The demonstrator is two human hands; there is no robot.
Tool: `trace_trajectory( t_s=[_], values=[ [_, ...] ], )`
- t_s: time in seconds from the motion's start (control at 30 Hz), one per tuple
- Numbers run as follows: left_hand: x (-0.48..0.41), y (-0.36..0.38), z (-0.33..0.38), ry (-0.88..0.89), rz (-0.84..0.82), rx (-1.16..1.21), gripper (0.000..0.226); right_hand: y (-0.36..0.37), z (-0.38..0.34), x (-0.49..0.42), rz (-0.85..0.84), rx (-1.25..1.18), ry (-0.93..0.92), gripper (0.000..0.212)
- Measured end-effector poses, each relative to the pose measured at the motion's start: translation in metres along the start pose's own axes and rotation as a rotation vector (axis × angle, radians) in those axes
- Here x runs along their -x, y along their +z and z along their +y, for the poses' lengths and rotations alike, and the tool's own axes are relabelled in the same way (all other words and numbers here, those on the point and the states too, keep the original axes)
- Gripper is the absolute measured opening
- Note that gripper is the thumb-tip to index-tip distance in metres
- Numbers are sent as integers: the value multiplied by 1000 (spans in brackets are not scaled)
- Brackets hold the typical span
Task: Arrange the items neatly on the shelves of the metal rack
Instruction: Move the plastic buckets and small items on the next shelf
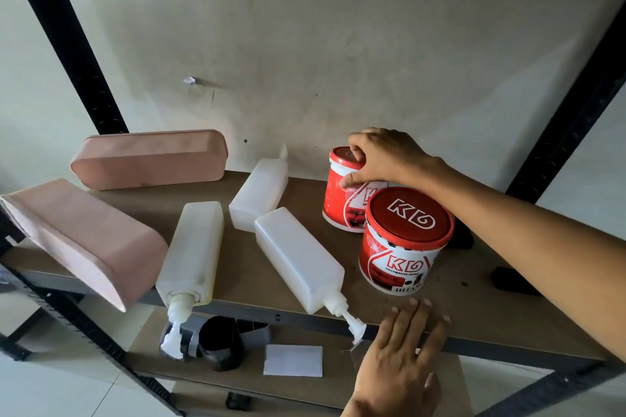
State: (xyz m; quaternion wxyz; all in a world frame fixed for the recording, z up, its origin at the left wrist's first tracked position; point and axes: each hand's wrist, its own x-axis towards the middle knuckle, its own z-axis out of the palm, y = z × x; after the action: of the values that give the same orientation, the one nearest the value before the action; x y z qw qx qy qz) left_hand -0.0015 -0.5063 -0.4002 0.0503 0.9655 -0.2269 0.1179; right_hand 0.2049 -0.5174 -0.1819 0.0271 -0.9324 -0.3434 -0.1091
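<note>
Right hand [382,159]: I grip the red lid of the far red-and-white cylindrical paint tin [337,203], fingers curled over its top, thumb against its side. The tin stands upright towards the back of the brown board shelf [474,308] in the black metal rack [67,44]. A matching near paint tin [406,223] stands upright just in front. Left hand [403,349]: flat, fingers straight, resting on the shelf's front edge. Three translucent white square pump bottles [298,257] lie on their sides at centre; two pink oblong plastic tubs [149,159] lie at left.
</note>
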Motion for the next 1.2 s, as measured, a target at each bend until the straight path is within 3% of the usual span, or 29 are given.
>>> trace_trajectory(
  t_s=[0.17, 0.4, 0.5, 0.6, 0.83, 1.2],
  values=[
    [0, -1, -1, 6, 10, 3, 81, 1, -6, 6, -66, -27, -10, 55],
    [2, 3, 0, -7, 28, 3, 78, -12, -2, -5, -219, -240, 32, 60],
    [2, 4, 0, -7, 31, 14, 76, -9, 6, -13, -444, -382, 98, 80],
    [1, 5, 0, -8, 32, 19, 75, -4, 9, -19, -533, -486, 125, 97],
    [2, 9, 1, -38, 54, 31, 78, -1, 7, -24, -544, -478, 98, 94],
    [-1, 7, 3, -48, 53, 53, 78, 7, -1, -15, -373, -244, 145, 105]
  ],
)
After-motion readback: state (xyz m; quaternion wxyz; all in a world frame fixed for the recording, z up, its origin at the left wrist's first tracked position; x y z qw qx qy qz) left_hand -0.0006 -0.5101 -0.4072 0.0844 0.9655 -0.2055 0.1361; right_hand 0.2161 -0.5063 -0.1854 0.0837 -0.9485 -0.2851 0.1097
